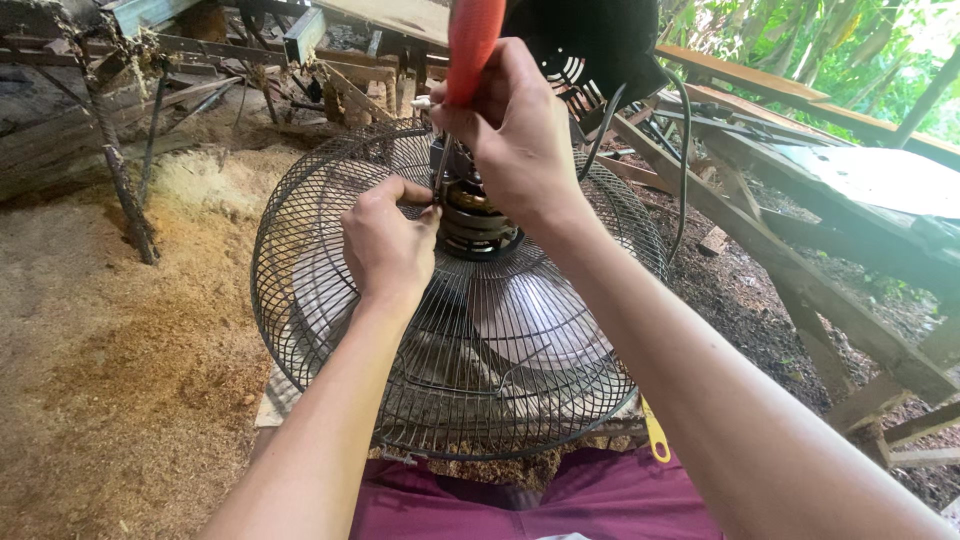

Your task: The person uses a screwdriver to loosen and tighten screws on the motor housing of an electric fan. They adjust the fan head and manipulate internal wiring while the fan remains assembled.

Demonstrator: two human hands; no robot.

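A round black wire fan guard (300,300) lies face down in front of me, with pale blades (540,320) showing through it and a bare motor (478,222) at its hub. My right hand (515,130) is shut on a screwdriver with an orange-red handle (472,40), held upright, its shaft going down beside the motor. My left hand (385,240) pinches something small at the motor's left side; what it grips is hidden by the fingers. A black rear motor cover (590,40) sits behind the hub, and a black cord (684,150) runs off to the right.
Sawdust (130,330) covers the ground at left. Rough timber beams and a wooden bench frame (800,280) run along the right. Scrap wood and metal pile up at the back (250,60). A yellow tool handle (655,435) pokes out under the guard near my maroon shorts (560,500).
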